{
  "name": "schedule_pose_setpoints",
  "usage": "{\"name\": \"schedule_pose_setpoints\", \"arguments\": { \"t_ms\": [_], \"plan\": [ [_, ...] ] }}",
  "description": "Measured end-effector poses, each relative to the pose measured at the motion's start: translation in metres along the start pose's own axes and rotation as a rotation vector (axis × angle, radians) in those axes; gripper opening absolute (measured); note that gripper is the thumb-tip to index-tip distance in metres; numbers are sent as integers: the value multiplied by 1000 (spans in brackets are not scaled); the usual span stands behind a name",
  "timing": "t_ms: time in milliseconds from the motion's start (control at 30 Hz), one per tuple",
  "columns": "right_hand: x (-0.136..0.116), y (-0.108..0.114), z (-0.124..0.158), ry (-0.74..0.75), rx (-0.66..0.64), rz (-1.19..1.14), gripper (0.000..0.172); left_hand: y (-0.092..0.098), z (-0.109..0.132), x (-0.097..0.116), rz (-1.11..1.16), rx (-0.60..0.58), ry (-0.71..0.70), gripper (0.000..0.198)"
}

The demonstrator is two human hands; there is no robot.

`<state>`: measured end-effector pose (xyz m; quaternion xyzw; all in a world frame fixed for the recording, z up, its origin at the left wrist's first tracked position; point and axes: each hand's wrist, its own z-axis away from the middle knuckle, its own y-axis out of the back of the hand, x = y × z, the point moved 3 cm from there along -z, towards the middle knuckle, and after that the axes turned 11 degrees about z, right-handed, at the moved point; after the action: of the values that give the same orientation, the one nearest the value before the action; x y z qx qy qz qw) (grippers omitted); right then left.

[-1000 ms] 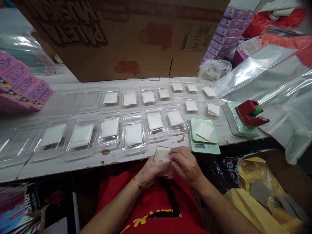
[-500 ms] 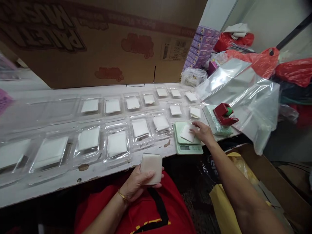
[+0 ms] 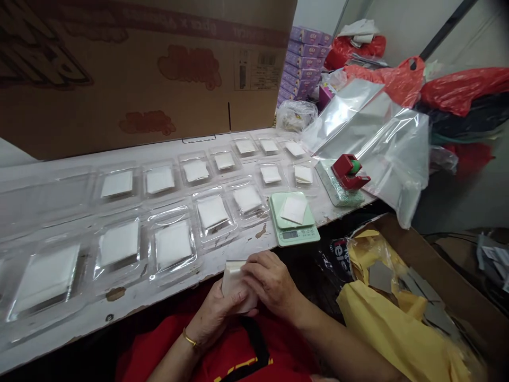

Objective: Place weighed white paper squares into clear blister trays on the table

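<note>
My left hand [image 3: 217,310] cups a small stack of white square sheets [image 3: 234,280] just below the table's front edge. My right hand [image 3: 270,281] rests on the top of that stack, fingers curled and pinching at its upper edge. A pale green digital scale [image 3: 294,233] stands to the right of my hands, with a few white sheets [image 3: 293,209] lying on its platform. Across the white table [image 3: 131,297] run two rows of clear plastic blister trays [image 3: 175,246], most with a white stack inside.
A big cardboard box [image 3: 139,74] walls off the back of the table. A red tape dispenser [image 3: 349,171] sits on the right, beside large clear plastic bags [image 3: 382,138]. A carton with yellow plastic and grey cards [image 3: 397,286] stands lower right. Purple boxes [image 3: 302,58] are stacked behind.
My right hand has come back from the scale to the stack held in my left hand. The sheets stay on the scale. My view has swung to the right.
</note>
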<state>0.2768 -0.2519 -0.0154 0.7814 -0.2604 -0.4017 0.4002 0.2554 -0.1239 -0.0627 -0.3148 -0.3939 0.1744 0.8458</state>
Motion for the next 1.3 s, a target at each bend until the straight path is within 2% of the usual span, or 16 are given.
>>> {"name": "schedule_pose_setpoints", "arguments": {
  "t_ms": [133,267,533,633,800,933,1100,1200,1300],
  "plan": [
    [13,-5,-1,-2,27,-50,10,1,-1,-4,-21,40,3,41],
    [16,-8,-4,-24,47,-125,8,3,-3,-3,-37,48,-20,41],
    [12,-8,-1,-37,95,-143,15,-1,-1,5,-93,-104,-137,33],
    [12,-10,-3,-24,101,-136,16,2,0,6,-101,-74,-204,35],
    [9,-16,-9,16,87,-101,12,4,4,6,-56,-49,-195,42],
    [6,-10,-10,36,115,-100,13,1,8,10,-4,-37,-215,44],
    [7,2,-14,21,85,-99,29,0,11,15,-6,-49,-215,41],
    [8,3,-14,45,44,-151,25,2,11,18,-78,-58,-244,39],
    [7,3,-12,54,88,-157,24,4,10,22,-135,-64,-310,37]
  ]
}}
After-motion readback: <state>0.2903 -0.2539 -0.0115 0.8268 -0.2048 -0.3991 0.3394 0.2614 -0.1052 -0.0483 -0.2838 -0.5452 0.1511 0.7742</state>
